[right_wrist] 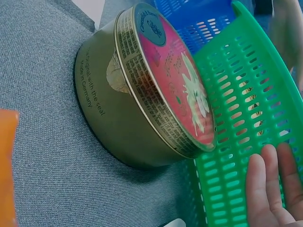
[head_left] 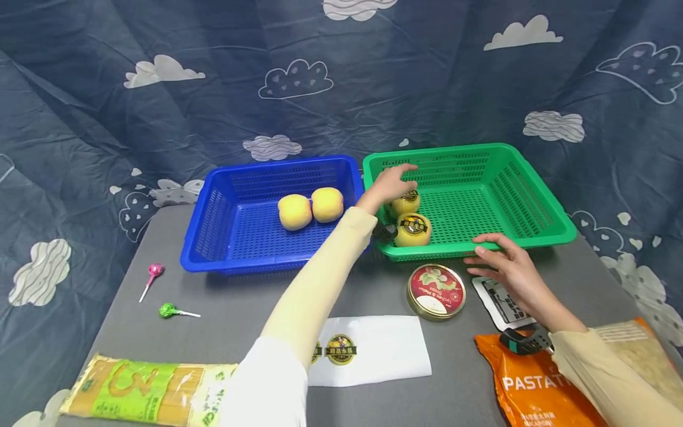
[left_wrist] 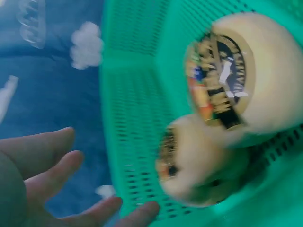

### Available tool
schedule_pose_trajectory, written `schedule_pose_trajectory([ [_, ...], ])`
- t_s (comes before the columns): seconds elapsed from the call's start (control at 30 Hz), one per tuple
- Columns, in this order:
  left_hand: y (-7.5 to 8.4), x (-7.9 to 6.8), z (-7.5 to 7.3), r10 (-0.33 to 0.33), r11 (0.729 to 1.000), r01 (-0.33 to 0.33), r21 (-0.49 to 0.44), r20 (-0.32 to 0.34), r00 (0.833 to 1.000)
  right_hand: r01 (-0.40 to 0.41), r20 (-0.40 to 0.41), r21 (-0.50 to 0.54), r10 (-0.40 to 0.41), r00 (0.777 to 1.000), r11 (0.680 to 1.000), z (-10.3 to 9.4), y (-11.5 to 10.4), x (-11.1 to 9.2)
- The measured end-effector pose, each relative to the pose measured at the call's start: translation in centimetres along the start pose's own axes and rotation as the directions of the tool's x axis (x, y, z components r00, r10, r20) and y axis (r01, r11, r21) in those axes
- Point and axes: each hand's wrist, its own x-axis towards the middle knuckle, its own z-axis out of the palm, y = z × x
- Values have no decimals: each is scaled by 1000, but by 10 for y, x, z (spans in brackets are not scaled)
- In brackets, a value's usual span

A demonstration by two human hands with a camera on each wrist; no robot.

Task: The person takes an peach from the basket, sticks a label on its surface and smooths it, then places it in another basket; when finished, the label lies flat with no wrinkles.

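Observation:
My left hand hovers over the left end of the green basket, fingers spread and holding nothing. Beneath it are two round yellow fruits with black-and-gold stickers, the nearer fruit in plain sight and the farther fruit partly hidden by the hand. The left wrist view shows both stickered fruits against the basket's wall. At the front rim of that basket, my right hand has its fingers extended; in the right wrist view they lie at the slotted outer wall.
A blue basket holds two yellow fruits. In front are a round candy tin, a sticker sheet, a black-and-white card, an orange pasta bag, a noodle pack, and pink and green lollipops.

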Motion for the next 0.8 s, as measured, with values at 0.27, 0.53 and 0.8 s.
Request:
schedule_pose_trajectory([
  [0.27,-13,-68,-40,213,930,-248,-273,-150,965,3,5,-17,-3,1000,1000,1,-4,-3],
  [0.53,-63,-155,-55,154,813,-241,-530,-205,967,-53,44,-70,57,997,996,11,-35,-2],
  [0.8,-113,-235,-47,37,688,-149,-710,-171,985,107,174,4,-106,979,994,44,-70,36],
])
